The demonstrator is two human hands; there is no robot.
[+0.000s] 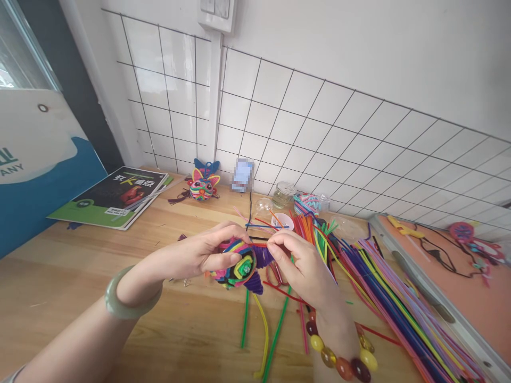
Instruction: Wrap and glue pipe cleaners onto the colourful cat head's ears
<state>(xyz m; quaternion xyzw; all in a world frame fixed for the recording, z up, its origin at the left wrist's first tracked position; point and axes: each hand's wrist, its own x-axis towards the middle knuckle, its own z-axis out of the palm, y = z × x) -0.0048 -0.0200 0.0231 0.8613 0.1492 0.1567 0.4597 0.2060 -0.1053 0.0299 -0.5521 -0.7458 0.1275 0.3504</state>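
Above the wooden table [59, 298], my left hand [199, 252] grips a multicoloured pipe-cleaner figure [239, 268] with a round striped face and purple parts. My right hand [297, 263] pinches a thin orange-red pipe cleaner at the figure's top right edge. Both hands meet at the figure. A green bangle is on my left wrist and a beaded bracelet on my right wrist.
A large spread of coloured pipe cleaners [383, 298] lies right of my hands, with loose green, yellow and red ones [271, 324] below. A finished pipe-cleaner figure [203, 186] stands at the back wall beside booklets [115, 197]. Small jars [284, 194] and an orange tray [459, 287] sit to the right.
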